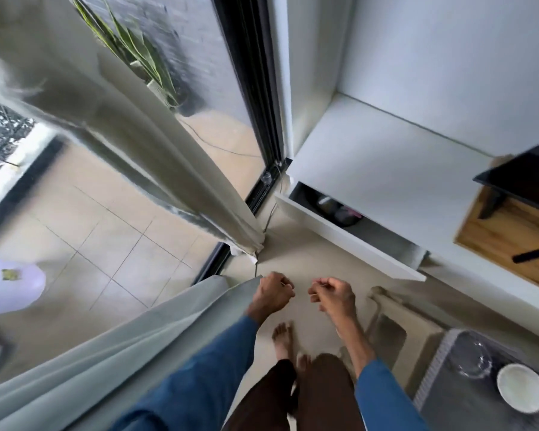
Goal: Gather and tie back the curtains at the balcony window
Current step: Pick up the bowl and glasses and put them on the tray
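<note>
Left hand (273,293) and right hand (332,294) low over the floor (308,256), close together but not touching, fingers curled on both. Pinching a thin tie or nothing: cannot tell, too blurred. Gathered curtain (143,141) ahead and to the left, against the balcony window (249,88), long axis slanting from upper left down to a hem just beyond left hand. Second curtain (106,353) alongside left forearm, edge just beside left hand. Left hand nearer to both, so probably a forward-left reach next.
</note>
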The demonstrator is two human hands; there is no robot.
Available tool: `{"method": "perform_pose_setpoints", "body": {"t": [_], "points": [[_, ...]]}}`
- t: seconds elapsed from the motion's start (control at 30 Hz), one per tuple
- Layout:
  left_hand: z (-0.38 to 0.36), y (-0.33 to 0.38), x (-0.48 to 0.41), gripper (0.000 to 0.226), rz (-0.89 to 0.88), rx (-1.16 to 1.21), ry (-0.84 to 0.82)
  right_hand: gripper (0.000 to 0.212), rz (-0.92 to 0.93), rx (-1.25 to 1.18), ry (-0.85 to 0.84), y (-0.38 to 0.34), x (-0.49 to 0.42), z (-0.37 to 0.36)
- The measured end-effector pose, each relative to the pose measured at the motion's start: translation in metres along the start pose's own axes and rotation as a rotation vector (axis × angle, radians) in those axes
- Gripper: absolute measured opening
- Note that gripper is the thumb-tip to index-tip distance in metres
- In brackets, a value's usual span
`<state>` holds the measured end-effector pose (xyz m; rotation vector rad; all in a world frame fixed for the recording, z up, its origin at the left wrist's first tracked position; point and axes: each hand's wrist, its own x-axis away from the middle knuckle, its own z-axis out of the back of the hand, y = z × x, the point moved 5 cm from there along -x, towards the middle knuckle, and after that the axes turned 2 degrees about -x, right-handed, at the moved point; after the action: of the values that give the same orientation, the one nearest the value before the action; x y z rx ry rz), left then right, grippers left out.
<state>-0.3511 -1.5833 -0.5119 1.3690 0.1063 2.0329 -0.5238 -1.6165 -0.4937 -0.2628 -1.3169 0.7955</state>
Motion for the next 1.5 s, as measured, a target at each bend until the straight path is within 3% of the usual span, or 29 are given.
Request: {"method": "perform_pose_setpoints", "body": {"t": [0.33,0.53,0.97,1.17,1.37,1.5], "points": [[0.054,0.042,-0.096,0.016,0.107,-0.054,0.094,0.007,0.045,0.052,-0.087,-0.093,-0.108,-0.027],[0.078,0.024,-0.200,0.027,0.221,-0.055,0.131,0.013,0.046,0.168,-0.154,-0.122,-0.184,-0.058],[0.148,0.056,-0.319,0.020,0.087,-0.121,0.190,0.010,0.092,0.341,-0.224,-0.155,-0.298,-0.134],[0.166,0.040,-0.388,0.025,0.146,-0.196,0.252,0.009,0.197,0.375,-0.234,-0.170,-0.365,-0.189],[0.162,0.028,-0.456,0.018,0.156,-0.228,0.290,0.022,0.279,0.341,-0.197,-0.167,-0.421,-0.242],[0.152,0.009,-0.509,0.022,0.190,-0.201,0.253,0.025,0.322,0.352,-0.175,-0.160,-0.457,-0.274]]}}
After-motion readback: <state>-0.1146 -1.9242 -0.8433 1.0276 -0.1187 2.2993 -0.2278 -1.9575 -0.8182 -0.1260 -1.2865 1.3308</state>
